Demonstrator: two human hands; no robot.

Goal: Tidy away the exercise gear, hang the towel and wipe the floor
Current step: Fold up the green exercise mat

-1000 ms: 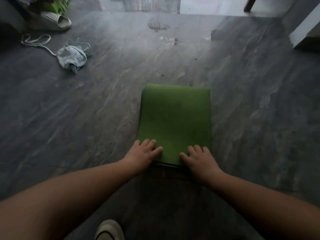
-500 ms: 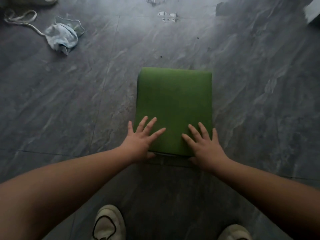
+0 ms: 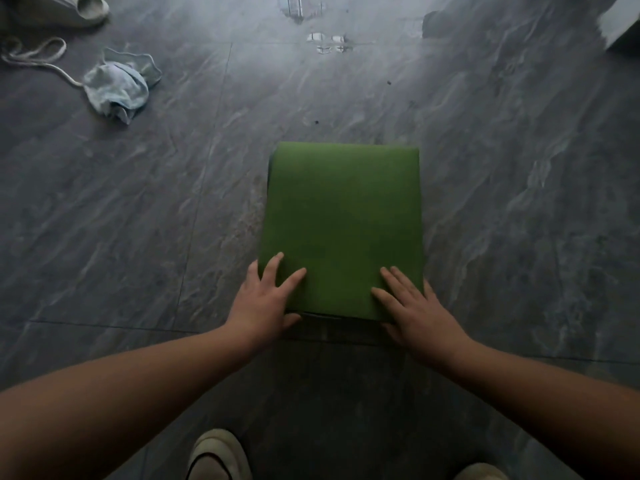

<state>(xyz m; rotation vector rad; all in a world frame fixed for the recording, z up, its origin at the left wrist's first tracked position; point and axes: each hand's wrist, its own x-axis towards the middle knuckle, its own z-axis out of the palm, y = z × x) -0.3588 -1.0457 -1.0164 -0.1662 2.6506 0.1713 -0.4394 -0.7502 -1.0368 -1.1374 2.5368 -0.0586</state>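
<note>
A green exercise mat (image 3: 343, 220), folded into a flat rectangle, lies on the dark grey tiled floor straight ahead of me. My left hand (image 3: 266, 299) is at its near left corner, fingers on top and thumb against the near edge. My right hand (image 3: 412, 306) is at the near right corner, fingers flat on top and thumb along the near edge. A crumpled light-blue towel (image 3: 117, 91) lies on the floor at the far left. A white cord (image 3: 34, 57) trails from beside it. Wet patches (image 3: 325, 43) shine on the floor beyond the mat.
A pale slipper (image 3: 69, 8) sits at the top left. A dark object (image 3: 436, 24) and a white furniture corner (image 3: 620, 26) are at the top right. My two shoes (image 3: 218, 455) (image 3: 481, 472) stand just behind the mat.
My spread fingers have drawn together, and both hands have shifted outward to the mat's near corners. The mat has stayed in place on the floor.
</note>
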